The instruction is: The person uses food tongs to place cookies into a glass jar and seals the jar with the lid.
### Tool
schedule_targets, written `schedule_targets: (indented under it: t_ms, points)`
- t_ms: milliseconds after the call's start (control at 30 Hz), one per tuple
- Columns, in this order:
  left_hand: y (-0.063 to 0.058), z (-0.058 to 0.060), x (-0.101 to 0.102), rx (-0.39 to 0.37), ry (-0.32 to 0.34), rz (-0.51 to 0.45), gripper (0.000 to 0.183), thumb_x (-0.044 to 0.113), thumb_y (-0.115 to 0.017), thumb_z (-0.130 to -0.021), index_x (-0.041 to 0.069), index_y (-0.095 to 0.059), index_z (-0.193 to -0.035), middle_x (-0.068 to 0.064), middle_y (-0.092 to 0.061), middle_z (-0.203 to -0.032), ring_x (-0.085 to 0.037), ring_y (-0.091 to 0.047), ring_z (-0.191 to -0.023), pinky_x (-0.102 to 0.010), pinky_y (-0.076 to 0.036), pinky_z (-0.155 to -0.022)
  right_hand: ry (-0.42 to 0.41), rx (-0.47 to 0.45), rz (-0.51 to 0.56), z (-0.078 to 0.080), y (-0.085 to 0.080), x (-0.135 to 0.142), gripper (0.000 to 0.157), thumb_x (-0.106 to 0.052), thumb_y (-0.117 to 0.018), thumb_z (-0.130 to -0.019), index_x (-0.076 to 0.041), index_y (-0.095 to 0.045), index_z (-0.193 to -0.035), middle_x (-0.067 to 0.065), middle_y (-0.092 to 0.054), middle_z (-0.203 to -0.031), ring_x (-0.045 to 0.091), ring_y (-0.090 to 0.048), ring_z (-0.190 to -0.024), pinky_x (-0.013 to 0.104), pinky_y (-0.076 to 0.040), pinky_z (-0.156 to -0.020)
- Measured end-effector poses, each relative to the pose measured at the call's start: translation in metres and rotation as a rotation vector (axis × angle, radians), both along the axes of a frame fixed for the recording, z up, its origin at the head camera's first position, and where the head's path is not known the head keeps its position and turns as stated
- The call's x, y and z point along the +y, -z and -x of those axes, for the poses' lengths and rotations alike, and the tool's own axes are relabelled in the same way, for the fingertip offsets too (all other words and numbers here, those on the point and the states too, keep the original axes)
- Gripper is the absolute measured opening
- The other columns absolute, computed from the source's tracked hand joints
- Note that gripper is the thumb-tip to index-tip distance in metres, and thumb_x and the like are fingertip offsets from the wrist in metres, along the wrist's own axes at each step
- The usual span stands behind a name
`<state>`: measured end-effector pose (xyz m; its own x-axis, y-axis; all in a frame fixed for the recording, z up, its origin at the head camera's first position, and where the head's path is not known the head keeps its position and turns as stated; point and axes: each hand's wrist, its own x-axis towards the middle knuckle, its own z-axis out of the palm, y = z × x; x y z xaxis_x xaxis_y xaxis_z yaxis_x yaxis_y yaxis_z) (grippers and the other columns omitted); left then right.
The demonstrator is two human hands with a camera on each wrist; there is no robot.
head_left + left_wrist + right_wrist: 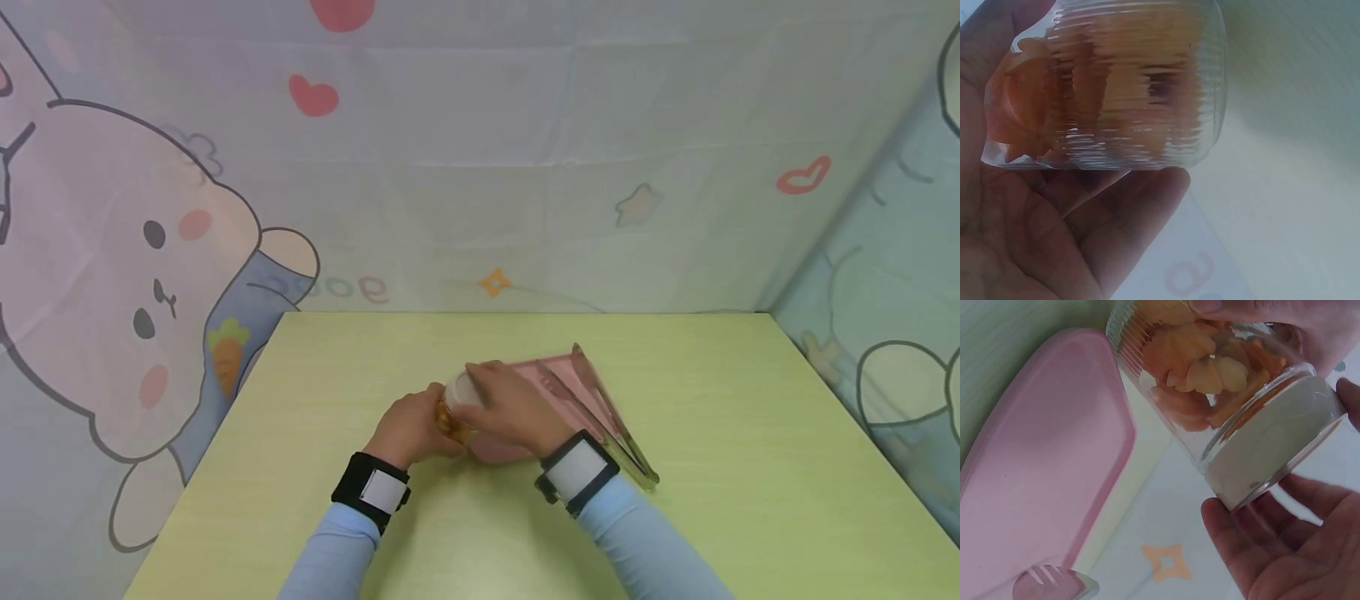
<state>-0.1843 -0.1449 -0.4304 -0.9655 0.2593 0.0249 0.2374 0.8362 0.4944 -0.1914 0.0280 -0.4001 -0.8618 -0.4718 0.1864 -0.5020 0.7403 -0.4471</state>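
Note:
My left hand [411, 427] grips a clear ribbed glass jar [1191, 369] round its body, above the front left of a pink tray [1054, 419]. Inside the jar are several thin orange and yellow pieces with wavy edges; their kind I cannot tell. A whitish lid [1275, 437] sits on the jar's mouth. My right hand [517, 408] holds this lid by its rim, fingers on one side and thumb on the other. In the right wrist view the jar is tilted. Tongs [600, 408] lie across the tray's right side, near my right wrist.
The tray and tongs rest on a pale yellow-green table [750, 467]. Behind it hangs a printed cloth [480, 167] with hearts, a star and a cartoon rabbit. A slotted tong end [1054, 584] shows at the bottom of the right wrist view.

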Motion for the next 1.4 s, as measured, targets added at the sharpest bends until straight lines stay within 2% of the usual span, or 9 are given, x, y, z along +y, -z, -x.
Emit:
schedule_targets:
  t_ms: [133,300,433,533,633,733,900,1100,1400]
  points:
    - [0.000,-0.001,0.001,0.014,0.006,0.004,0.057,0.026,-0.085,-0.059,0.007,-0.057,-0.105,-0.006,-0.066,-0.085,-0.020,-0.057,-0.073,-0.039,-0.051,-0.067,0.137,0.002,0.043,-0.001,0.003,-0.004,0.050,-0.059,-0.060,-0.083,-0.011,-0.065,-0.096,0.003,-0.058,-0.073,0.016,-0.053,-0.063,0.028,-0.044,-0.051]
    - [0.002,-0.001,0.001,0.026,0.012,0.015,0.060,0.027,-0.084,-0.059,0.006,-0.057,-0.108,-0.007,-0.067,-0.086,-0.020,-0.058,-0.074,-0.039,-0.052,-0.068,0.239,-0.011,0.088,-0.002,0.005,-0.009,0.052,-0.068,-0.058,-0.078,-0.018,-0.067,-0.085,-0.002,-0.048,-0.057,0.013,-0.049,-0.050,0.024,-0.033,-0.041]
    - [0.003,-0.001,0.001,0.021,0.012,0.006,0.059,0.027,-0.084,-0.059,0.007,-0.057,-0.107,-0.006,-0.067,-0.086,-0.020,-0.057,-0.074,-0.039,-0.051,-0.068,0.239,-0.005,0.063,-0.003,0.006,-0.008,0.061,-0.069,-0.055,-0.080,-0.013,-0.070,-0.100,0.004,-0.060,-0.067,0.016,-0.054,-0.057,0.027,-0.040,-0.045]
    - [0.004,0.000,0.000,0.021,0.012,-0.003,0.059,0.027,-0.085,-0.058,0.008,-0.057,-0.106,-0.006,-0.066,-0.086,-0.019,-0.057,-0.073,-0.039,-0.051,-0.067,0.185,-0.008,0.058,-0.003,0.007,-0.002,0.073,-0.065,-0.056,-0.082,-0.006,-0.060,-0.125,0.011,-0.069,-0.102,0.020,-0.061,-0.082,0.035,-0.053,-0.063]
    - [0.005,0.000,-0.001,0.025,0.013,-0.013,0.059,0.028,-0.085,-0.057,0.008,-0.057,-0.105,-0.006,-0.066,-0.087,-0.019,-0.057,-0.073,-0.038,-0.051,-0.066,0.079,-0.018,0.072,-0.001,0.006,0.005,0.081,-0.058,-0.061,-0.083,-0.005,-0.044,-0.142,0.013,-0.055,-0.137,0.020,-0.055,-0.111,0.041,-0.051,-0.090]
    - [0.005,0.000,-0.001,0.031,0.017,-0.016,0.060,0.028,-0.085,-0.057,0.008,-0.057,-0.106,-0.005,-0.067,-0.088,-0.018,-0.057,-0.073,-0.038,-0.051,-0.066,-0.036,-0.040,0.092,0.000,0.002,0.012,0.079,-0.049,-0.066,-0.083,-0.008,-0.041,-0.144,0.010,-0.046,-0.146,0.020,-0.046,-0.124,0.043,-0.045,-0.100]
    - [0.004,0.000,-0.002,0.041,0.031,-0.019,0.060,0.028,-0.086,-0.057,0.008,-0.057,-0.105,-0.006,-0.067,-0.089,-0.018,-0.058,-0.075,-0.038,-0.051,-0.068,-0.108,-0.031,0.078,0.001,0.001,0.015,0.067,-0.040,-0.067,-0.085,-0.006,-0.048,-0.140,0.013,-0.048,-0.144,0.023,-0.047,-0.124,0.043,-0.048,-0.097]
    - [0.005,0.000,-0.001,0.047,0.031,-0.016,0.060,0.027,-0.085,-0.057,0.007,-0.057,-0.106,-0.006,-0.068,-0.090,-0.019,-0.059,-0.076,-0.039,-0.052,-0.069,-0.028,0.001,0.039,0.000,0.003,0.010,0.060,-0.042,-0.063,-0.087,-0.006,-0.054,-0.134,0.015,-0.058,-0.132,0.023,-0.054,-0.113,0.043,-0.051,-0.090]
    - [0.003,-0.001,-0.001,0.041,0.030,-0.006,0.059,0.027,-0.085,-0.058,0.007,-0.057,-0.106,-0.006,-0.067,-0.088,-0.020,-0.058,-0.075,-0.038,-0.052,-0.068,0.116,0.003,0.132,-0.004,0.000,-0.001,0.034,-0.048,-0.065,-0.083,-0.016,-0.069,-0.093,0.000,-0.063,-0.075,0.014,-0.054,-0.061,0.029,-0.047,-0.051]
